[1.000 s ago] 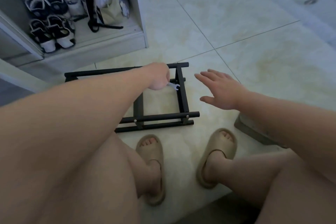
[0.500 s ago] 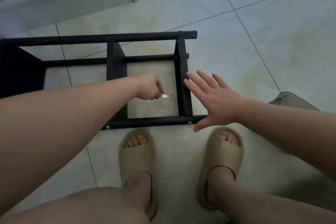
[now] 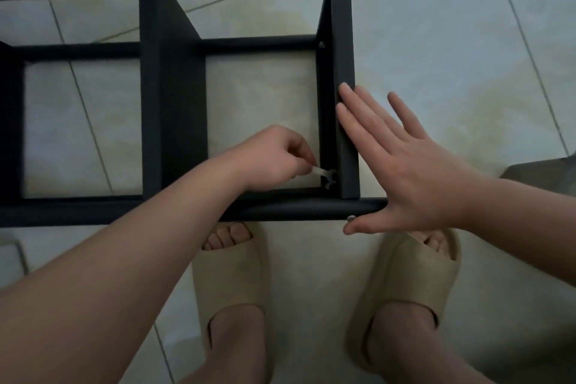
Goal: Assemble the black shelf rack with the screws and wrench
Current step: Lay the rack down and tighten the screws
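Rack (image 3: 174, 103), black metal, on tiled floor (image 3: 467, 40): round tubes, flat uprights; left part cut off at frame edge. Wrench (image 3: 324, 172), small, flat, silvery: handle hidden in my left hand (image 3: 274, 156), pinched; head at near inner corner, bolt there lost in shadow. My right hand (image 3: 405, 171) flat, fingers straight, against end upright.

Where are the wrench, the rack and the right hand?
wrench (image 3: 322, 171), head view, on its shank.
rack (image 3: 174, 97), head view, on its middle panel.
right hand (image 3: 414, 171), head view, on its back.
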Demonstrator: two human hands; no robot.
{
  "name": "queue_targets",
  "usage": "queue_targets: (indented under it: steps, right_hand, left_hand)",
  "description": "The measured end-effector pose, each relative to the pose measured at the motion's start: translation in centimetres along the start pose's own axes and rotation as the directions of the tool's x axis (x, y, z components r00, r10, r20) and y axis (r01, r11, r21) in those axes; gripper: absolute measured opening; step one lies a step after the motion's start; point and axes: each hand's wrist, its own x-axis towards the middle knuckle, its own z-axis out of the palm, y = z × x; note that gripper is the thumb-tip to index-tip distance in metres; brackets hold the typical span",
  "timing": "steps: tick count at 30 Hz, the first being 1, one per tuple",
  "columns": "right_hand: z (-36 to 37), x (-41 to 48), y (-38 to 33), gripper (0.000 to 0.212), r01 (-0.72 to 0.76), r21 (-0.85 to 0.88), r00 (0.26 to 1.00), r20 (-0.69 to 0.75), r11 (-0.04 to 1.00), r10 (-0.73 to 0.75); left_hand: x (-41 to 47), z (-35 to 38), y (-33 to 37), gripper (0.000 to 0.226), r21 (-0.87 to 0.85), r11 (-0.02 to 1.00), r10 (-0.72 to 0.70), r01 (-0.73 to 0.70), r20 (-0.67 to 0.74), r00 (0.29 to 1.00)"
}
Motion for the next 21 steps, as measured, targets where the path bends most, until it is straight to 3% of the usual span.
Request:
queue_targets:
  steps: [10,15,21]
  right_hand:
    - [1.1,0.2,0.3,0.129,0.031,0.091,0.997,-0.078,0.995,-0.024]
    - [1.3,0.2,0.4,0.13,0.031,0.156,0.996,-0.087,0.987,-0.018]
    - [1.5,0.2,0.5,0.129,0.042,0.188,0.994,-0.105,0.981,-0.022]
  left_hand:
    - [-1.4,-0.6,2.0,0.013,-0.243,0.97,0.008,0.024,0.127,0.992]
    - [-1.5,0.1,2.1,0.008,-0.595,0.782,-0.076,0.188,0.208,0.975]
    - [-0.9,0.8,2.1,0.009,-0.671,0.693,-0.133,0.263,0.239,0.962]
